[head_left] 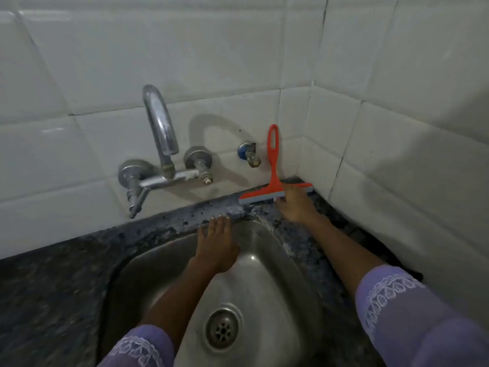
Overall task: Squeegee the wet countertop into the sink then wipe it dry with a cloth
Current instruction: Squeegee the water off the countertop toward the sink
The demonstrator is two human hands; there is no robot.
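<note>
An orange squeegee (272, 165) leans against the tiled wall in the back right corner, its handle pointing up and its grey blade on the dark speckled countertop (66, 274). My right hand (293, 205) rests against the blade's right half, fingers on its head. My left hand (217, 245) lies flat with spread fingers over the back rim of the steel sink (277, 295), holding nothing. The narrow counter strip between the sink and the wall looks wet and pale. No cloth is visible.
A chrome wall faucet (161, 144) arches over the sink at the back left. A small tap (250, 153) sticks out of the wall just left of the squeegee handle. The sink drain (223, 331) is near me. White tiled walls enclose the corner.
</note>
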